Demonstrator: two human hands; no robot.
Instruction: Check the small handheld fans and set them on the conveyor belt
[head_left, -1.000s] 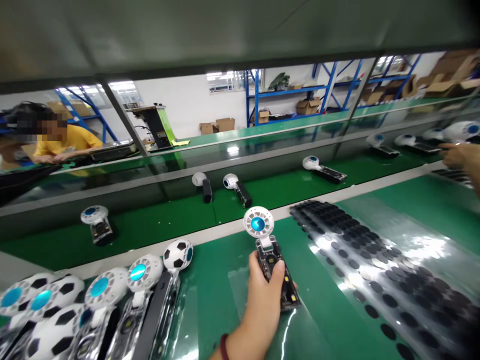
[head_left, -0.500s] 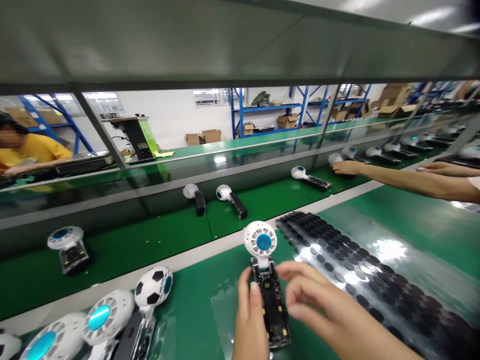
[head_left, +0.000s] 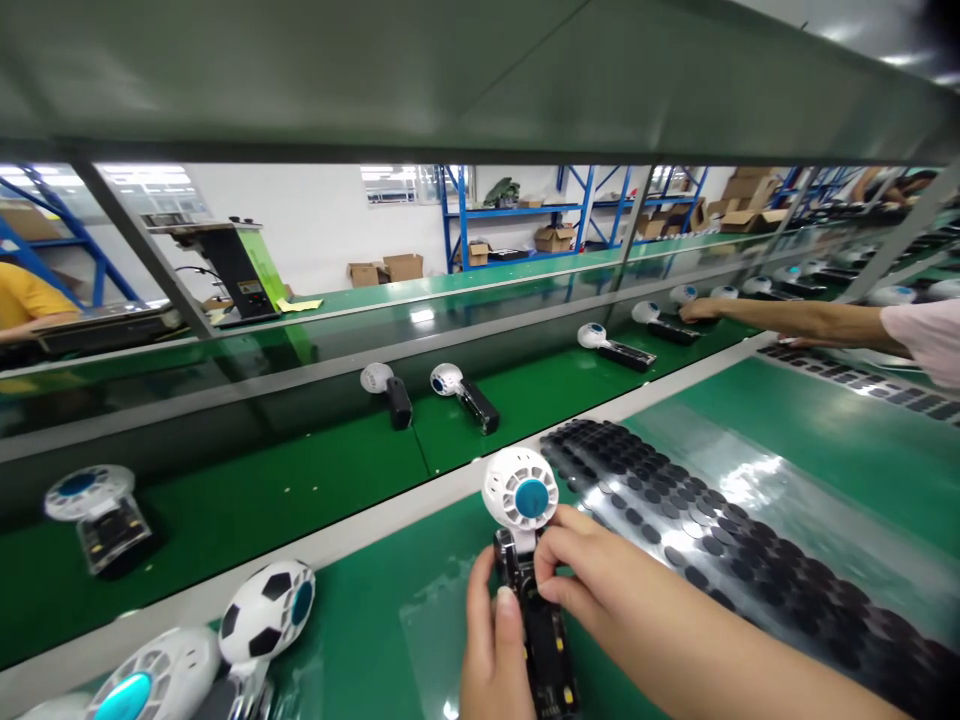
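Note:
A small hand-held fan (head_left: pixel 520 492) with a white round head, a blue centre and an open black handle showing its circuit board lies on the green table. My left hand (head_left: pixel 491 650) grips the handle from the left. My right hand (head_left: pixel 592 570) pinches the top of the handle just under the fan head, fingertips touching it. Whether anything small sits between those fingers is hidden.
A clear sheet of several black round pads (head_left: pixel 697 520) lies right of my hands. Soccer-ball patterned fans (head_left: pixel 266 612) crowd the lower left. More fans (head_left: pixel 457 392) ride the green conveyor (head_left: pixel 247 490). A co-worker's arm (head_left: pixel 817 322) reaches onto the belt at right. A yellow-shirted person sits far left.
My right hand came in from the right and closed its fingers on the top of the handle. The view shifted, so the fans on the left slid further left. The co-worker's arm reached out along the belt.

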